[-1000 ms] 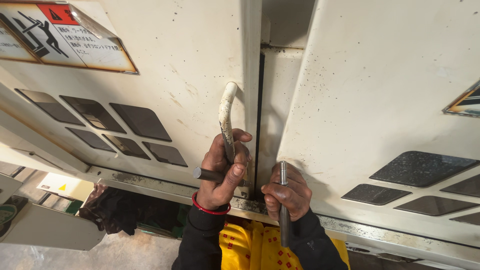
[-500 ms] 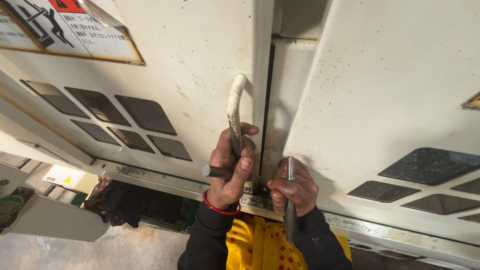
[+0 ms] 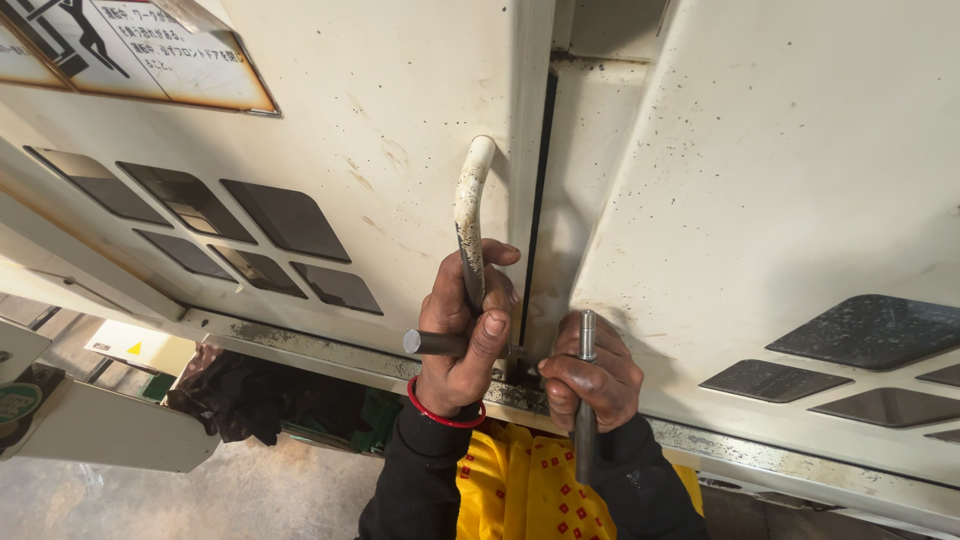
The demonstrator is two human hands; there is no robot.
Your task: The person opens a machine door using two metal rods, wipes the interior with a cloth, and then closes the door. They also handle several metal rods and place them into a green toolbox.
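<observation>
hands point(image 3: 530, 360) unmoved, door handle point(image 3: 470, 215) still gripped

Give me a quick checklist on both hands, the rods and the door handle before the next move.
1. Left hand closed around the white curved handle of the left door: ok.
2. Left hand also pinning the short grey rod, which lies level and points toward the door gap: ok.
3. Right hand closed on the upright metal rod: ok.
4. Rod tip seated in anything at the gap: cannot tell, hidden by the fingers.
5. Gap between the two doors free of fingers: ok.
</observation>
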